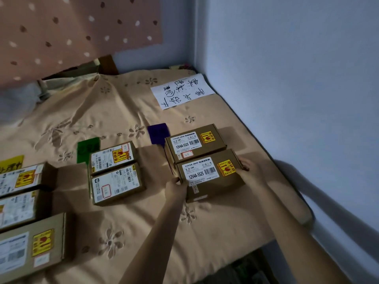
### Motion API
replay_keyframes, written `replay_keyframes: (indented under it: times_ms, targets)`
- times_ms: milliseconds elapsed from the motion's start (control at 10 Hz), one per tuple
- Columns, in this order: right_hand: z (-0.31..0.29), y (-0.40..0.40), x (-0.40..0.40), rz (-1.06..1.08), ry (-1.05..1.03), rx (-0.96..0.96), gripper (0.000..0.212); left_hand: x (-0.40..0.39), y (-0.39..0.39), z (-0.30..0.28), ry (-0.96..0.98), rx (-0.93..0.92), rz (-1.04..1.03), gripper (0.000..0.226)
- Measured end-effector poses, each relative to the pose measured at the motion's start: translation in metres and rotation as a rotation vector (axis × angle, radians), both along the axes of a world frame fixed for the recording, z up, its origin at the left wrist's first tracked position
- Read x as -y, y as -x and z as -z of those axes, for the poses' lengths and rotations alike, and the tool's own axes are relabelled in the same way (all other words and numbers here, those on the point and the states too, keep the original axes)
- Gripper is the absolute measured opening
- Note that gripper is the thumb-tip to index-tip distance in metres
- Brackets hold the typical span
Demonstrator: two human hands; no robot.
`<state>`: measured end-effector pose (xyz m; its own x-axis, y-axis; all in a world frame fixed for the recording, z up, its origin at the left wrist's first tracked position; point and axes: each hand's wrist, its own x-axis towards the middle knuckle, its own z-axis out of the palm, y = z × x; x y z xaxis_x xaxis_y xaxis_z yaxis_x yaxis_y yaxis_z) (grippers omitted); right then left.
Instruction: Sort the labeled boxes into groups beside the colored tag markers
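Brown cardboard boxes with white labels and yellow stickers lie on a beige bed cover (131,226). I grip a near 12V4A-5525 box (211,181) by both short ends, my left hand (176,188) on its left end and my right hand (249,167) on its right end. It sits just in front of a matching far box (194,143), next to the purple tag (159,133). Two smaller boxes (112,156) (117,184) lie beside the green tag (88,148). Three boxes (24,178) (18,209) (28,249) line up by the yellow tag (12,162) at the left.
A white sheet with handwritten characters (182,91) lies at the far end of the bed. A pale blue wall (287,78) runs along the right side, and the bed's right edge (287,181) drops off there. A dotted pink curtain (71,33) hangs at the back left.
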<state>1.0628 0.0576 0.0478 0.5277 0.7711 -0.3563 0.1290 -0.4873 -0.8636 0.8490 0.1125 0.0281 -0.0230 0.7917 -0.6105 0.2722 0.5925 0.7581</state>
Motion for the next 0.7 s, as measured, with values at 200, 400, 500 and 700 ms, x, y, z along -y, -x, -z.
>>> replay_keyframes:
  times_ms: [200,400,500,700]
  targets:
    - [0.015,0.002,-0.008,-0.014,0.029,0.036,0.049,-0.005,0.001,0.009,-0.026,-0.060,0.004,0.024]
    - [0.017,0.004,-0.014,-0.019,0.018,0.059,0.047,-0.005,0.001,0.015,-0.031,-0.082,-0.015,0.027]
    - [0.016,0.008,-0.015,0.030,0.068,0.115,0.042,-0.003,0.003,0.008,-0.048,-0.074,-0.011,0.025]
    - [-0.004,0.044,-0.021,0.183,0.014,0.556,0.035,-0.010,0.031,-0.015,-0.189,0.011,-0.026,0.020]
